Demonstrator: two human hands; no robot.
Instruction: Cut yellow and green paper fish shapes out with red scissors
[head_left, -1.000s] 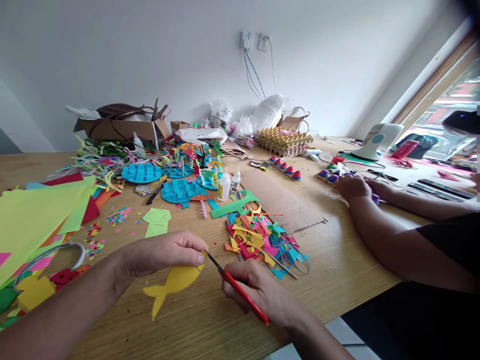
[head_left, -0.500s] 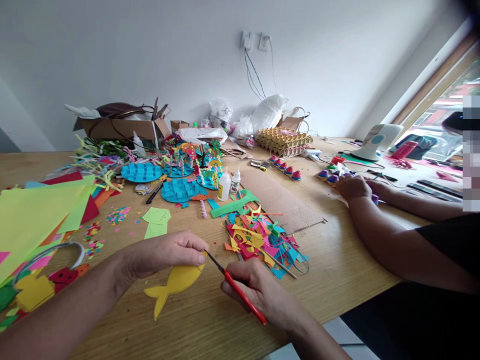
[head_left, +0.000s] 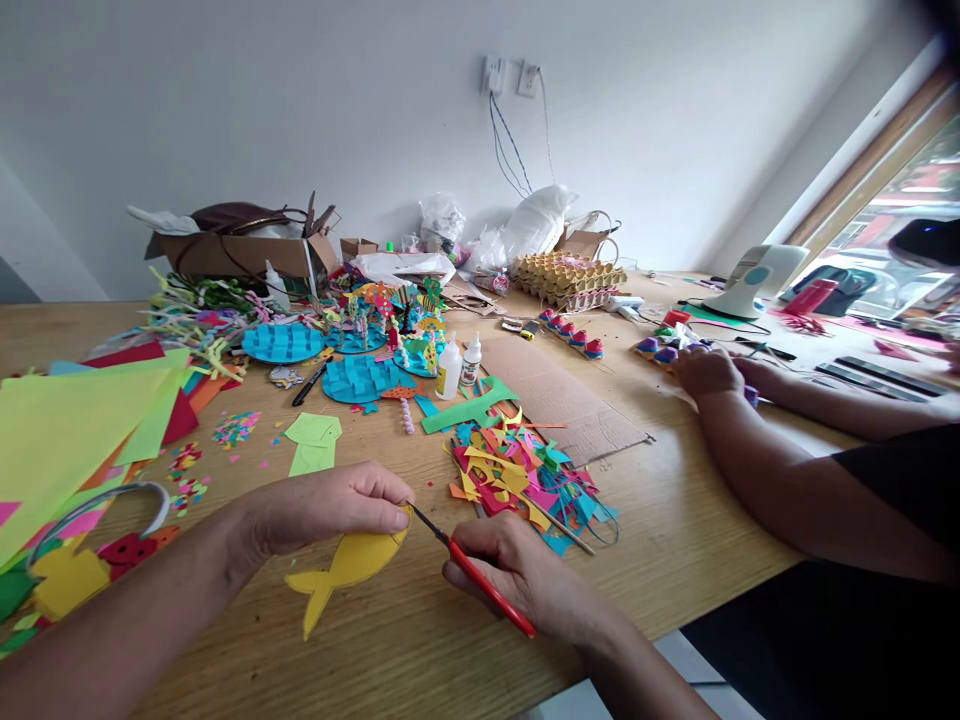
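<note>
Between thumb and fingers, my left hand (head_left: 345, 508) pinches a yellow paper fish (head_left: 360, 562) by its head end. The fish's forked tail hangs toward the table's front edge, and drawn lines show on it. My right hand (head_left: 517, 575) is closed round red-handled scissors (head_left: 491, 588). Their dark blades point up and left, and the tips meet the paper's edge beside my left thumb. How far the blades are apart I cannot tell. Just beyond my right hand lies a heap of coloured paper scraps (head_left: 517, 475).
Green and yellow sheets (head_left: 75, 430) lie left. Past my hands are a light-green cutout (head_left: 313, 445), glue bottles (head_left: 448, 368), blue bases (head_left: 367, 380) and flat cardboard (head_left: 559, 400). At right a co-worker's hands (head_left: 709, 375) hold a painted egg-carton strip. Egg trays (head_left: 570, 275) stand near the wall.
Almost nothing differs. The paper fish and its tail have shifted very slightly left, while both hands keep their holds.
</note>
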